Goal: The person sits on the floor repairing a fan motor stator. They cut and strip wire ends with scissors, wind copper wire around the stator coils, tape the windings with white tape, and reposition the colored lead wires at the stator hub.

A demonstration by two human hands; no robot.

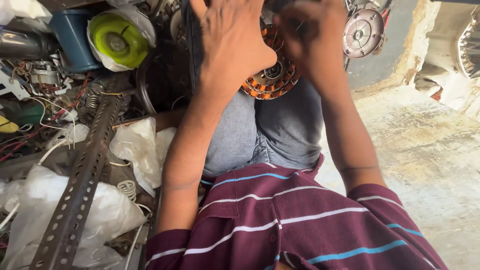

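A round motor stator (272, 80) with orange copper windings rests on my lap, over grey jeans (280, 125). My left hand (232, 42) lies over its left side, fingers spread upward and covering part of the windings. On the stator's right side is my right hand (312, 42), blurred, with fingers curled against the coils. Whether either hand clasps the stator or only rests on it is hidden. My maroon striped shirt (295, 225) fills the bottom of the view.
A perforated metal bar (82, 185) runs diagonally at left among white plastic bags (137, 147), wires and springs. A green disc in a bag (117, 40) and a blue container (72, 32) sit at top left. A round metal motor cover (362, 32) lies top right beside concrete floor (425, 150).
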